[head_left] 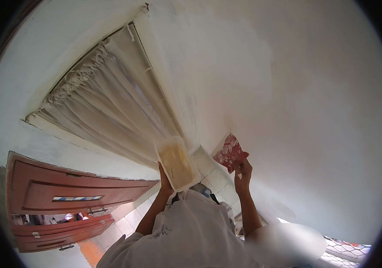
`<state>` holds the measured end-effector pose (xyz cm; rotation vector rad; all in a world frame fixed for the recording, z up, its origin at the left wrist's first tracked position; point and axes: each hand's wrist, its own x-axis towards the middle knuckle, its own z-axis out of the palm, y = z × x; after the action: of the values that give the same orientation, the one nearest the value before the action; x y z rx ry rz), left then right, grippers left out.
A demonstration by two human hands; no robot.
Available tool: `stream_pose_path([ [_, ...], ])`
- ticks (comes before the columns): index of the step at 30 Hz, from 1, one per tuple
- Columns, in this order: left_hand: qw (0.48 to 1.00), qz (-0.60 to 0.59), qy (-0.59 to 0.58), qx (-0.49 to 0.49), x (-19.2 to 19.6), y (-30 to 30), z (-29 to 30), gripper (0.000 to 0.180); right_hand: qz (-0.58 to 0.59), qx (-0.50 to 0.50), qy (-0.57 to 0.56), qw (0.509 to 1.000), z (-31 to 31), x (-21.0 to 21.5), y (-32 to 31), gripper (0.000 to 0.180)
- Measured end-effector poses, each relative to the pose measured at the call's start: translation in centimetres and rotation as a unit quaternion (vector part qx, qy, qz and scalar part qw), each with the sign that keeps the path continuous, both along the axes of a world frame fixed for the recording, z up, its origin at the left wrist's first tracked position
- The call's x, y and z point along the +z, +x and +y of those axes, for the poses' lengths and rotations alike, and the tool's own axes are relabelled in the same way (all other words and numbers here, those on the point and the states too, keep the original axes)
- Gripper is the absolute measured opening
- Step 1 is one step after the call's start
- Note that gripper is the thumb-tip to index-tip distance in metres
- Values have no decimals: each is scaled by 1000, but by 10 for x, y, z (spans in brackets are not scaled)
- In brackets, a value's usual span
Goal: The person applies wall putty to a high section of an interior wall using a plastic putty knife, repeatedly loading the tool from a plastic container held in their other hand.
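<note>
Red triangular scraper (229,152), white-smeared, before smooth pale wall (302,111), pinched by fingers (240,165) of right hand (243,174); left hand (166,182) clasps whitish rectangular plastic tub (190,160), beige residue (175,165) inside.

No readable text, labels, brands, numbers or signs. Only candidate: a small dark-grey print (161,232) on the white, loose cloth shirt (200,239) of the person, on the wearer's left side, toward the sleeve. It shows as a cluster of short, spreading strokes, roughly leaf-like, set at a slant across the cloth. Too small and blurred to tell whether it is lettering or just a drawn motif.
</note>
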<state>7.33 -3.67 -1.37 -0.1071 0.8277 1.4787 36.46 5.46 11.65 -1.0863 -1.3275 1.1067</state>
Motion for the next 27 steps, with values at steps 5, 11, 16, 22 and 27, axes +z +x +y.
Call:
stream_pose_path([
  [5,998,-24,64,1,9,-4,6,84,16,19,-10,1000,13,17,-11,16],
  [11,998,22,60,-22,17,-24,15,86,22,17,49,998,39,48,-46,11],
  [16,995,14,88,-40,19,-41,16,85,-29,4,175,984,78,79,-69,14],
  [22,991,49,120,-36,23,-62,14,83,-36,9,237,971,120,154,-106,14],
  [27,988,53,141,-44,22,-79,11,84,-77,-6,339,938,151,218,-128,14],
])
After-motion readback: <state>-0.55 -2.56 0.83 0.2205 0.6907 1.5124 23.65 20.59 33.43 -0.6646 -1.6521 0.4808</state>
